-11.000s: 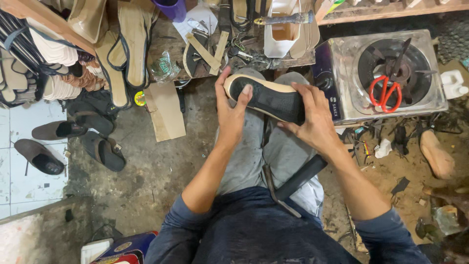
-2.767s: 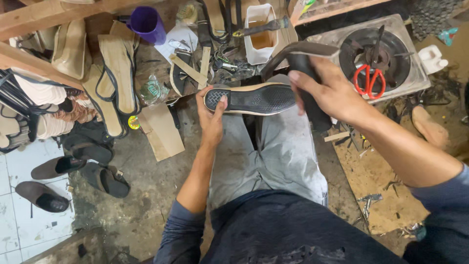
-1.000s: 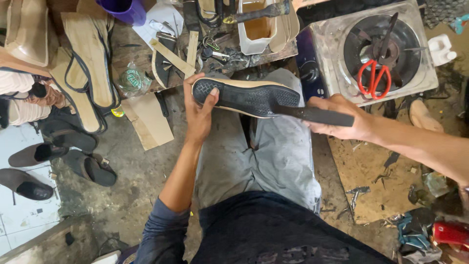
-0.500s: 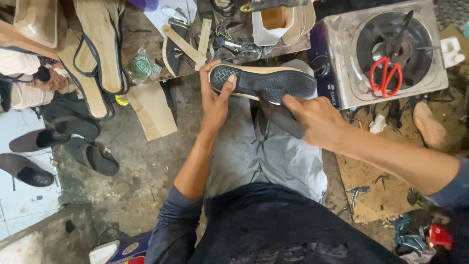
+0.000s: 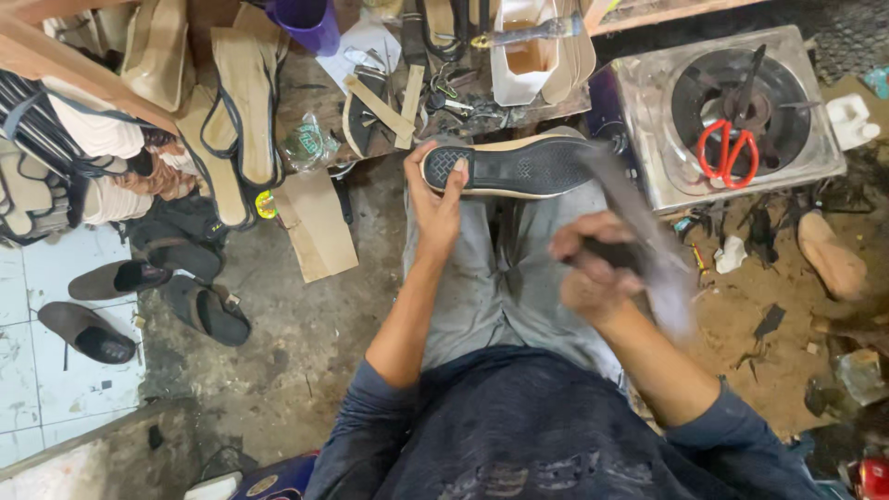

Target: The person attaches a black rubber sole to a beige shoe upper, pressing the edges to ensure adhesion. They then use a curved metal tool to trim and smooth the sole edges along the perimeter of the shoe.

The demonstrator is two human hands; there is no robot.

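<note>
Fingers [image 5: 454, 176] of left hand [image 5: 437, 199] clamped on heel end of shoe sole [image 5: 514, 168], sole lying tread-up across knees. Right hand [image 5: 593, 268] clenched round dark strip tool [image 5: 648, 250] (super blurry), just beside sole. Red scissors [image 5: 727, 148] on stove [image 5: 741, 111].

Bare concrete floor [image 5: 278, 352] was seen, dirty, with white tiles [image 5: 56, 278] at 9 o'clock. Three dark slippers [image 5: 190, 310] were laid on it at 9, straddling the tile edge. A cardboard piece [image 5: 319, 227] was laid flat at 11. A steel single-burner stove [image 5: 732, 111] was set at 1 o'clock, red-handled scissors [image 5: 727, 153] laid on its burner. Dark offcuts [image 5: 769, 324] and brown dust were scattered at 3.
</note>
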